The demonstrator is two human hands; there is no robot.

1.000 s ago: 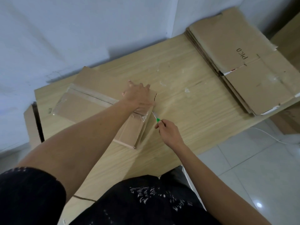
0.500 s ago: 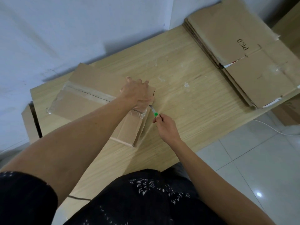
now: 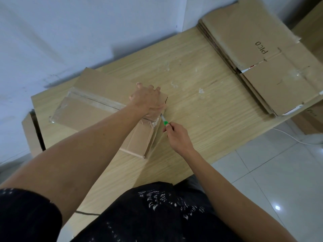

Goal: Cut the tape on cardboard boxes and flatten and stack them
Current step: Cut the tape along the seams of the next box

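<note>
- Left hand presses flat, fingers spread, on the box at the counter's left end.
- Right hand grips a green cutter, blade at the box's taped right edge.
- Flattened stack lies at the far right corner.

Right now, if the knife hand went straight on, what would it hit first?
The right hand and knife would likely meet the cardboard box at its taped end, under the left hand.
</note>
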